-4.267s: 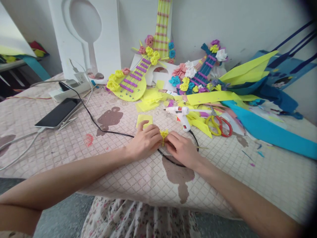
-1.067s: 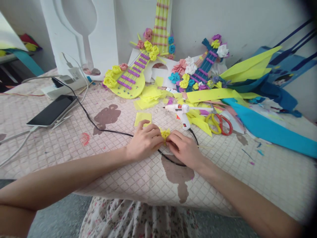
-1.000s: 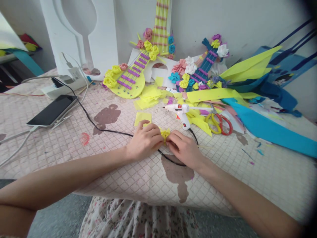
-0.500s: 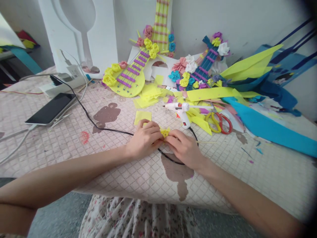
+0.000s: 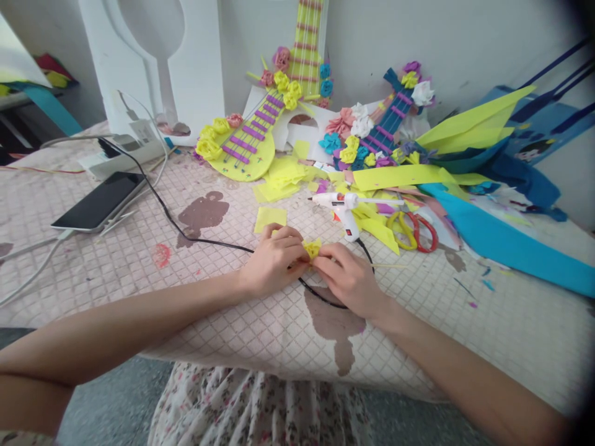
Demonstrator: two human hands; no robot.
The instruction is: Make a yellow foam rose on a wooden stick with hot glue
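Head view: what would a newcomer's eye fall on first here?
Likely the purple-barred yellow guitar toward the back, left of the flowered blue guitar. The broad turquoise strip, running to the right edge, also stands out. Mid-picture, the left hand and right hand meet at a small crumpled yellow piece, the white glue gun lying beyond them.

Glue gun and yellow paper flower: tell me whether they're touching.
Apart. The head view shows a strip of tablecloth between the glue gun and the yellow paper flower.
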